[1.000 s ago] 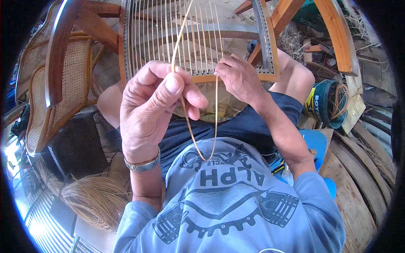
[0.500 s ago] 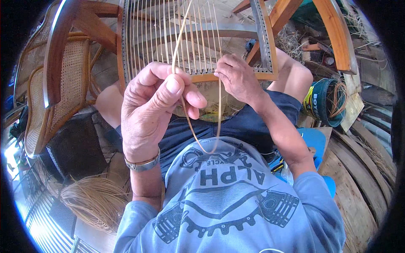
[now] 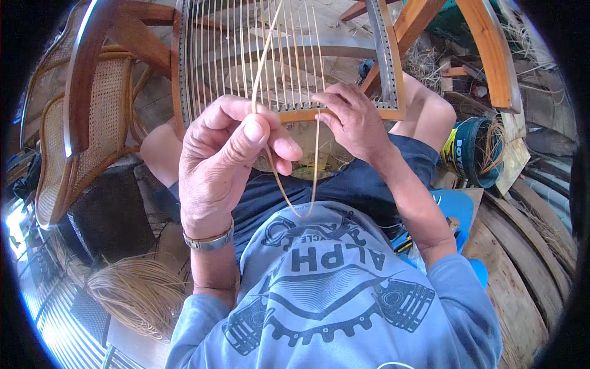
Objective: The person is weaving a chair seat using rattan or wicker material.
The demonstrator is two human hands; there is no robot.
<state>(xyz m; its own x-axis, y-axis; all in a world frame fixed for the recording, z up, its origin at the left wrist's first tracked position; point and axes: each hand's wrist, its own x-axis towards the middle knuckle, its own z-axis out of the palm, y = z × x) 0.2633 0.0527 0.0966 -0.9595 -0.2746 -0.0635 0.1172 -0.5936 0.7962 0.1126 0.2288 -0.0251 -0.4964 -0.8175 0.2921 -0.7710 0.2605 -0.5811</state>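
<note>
A wooden chair frame (image 3: pixel 362 114) with small holes along its edges lies across my knees, strung with several parallel cane strands (image 3: pixel 241 55). My left hand (image 3: pixel 215 154) pinches a long cane strand (image 3: pixel 279 184) between thumb and fingers, above the frame's near rail. One part of that strand rises past the hand over the frame; the other hangs in a loop over my lap and runs up to the near rail. There my right hand (image 3: pixel 356 120) is at the rail's holes, thumb and forefinger parted beside the strand's end.
A bundle of loose cane (image 3: pixel 135 292) lies at lower left, below a cane-webbed chair (image 3: pixel 83 154). On the right stand a dark bucket (image 3: pixel 473 154) with cane offcuts and a blue stool (image 3: pixel 458 212). Curved wooden arms (image 3: pixel 488 55) flank the frame.
My right hand has opened from its pinch on the strand and shifted slightly at the rail. The hanging loop has risen a little. My left hand keeps its hold, almost still.
</note>
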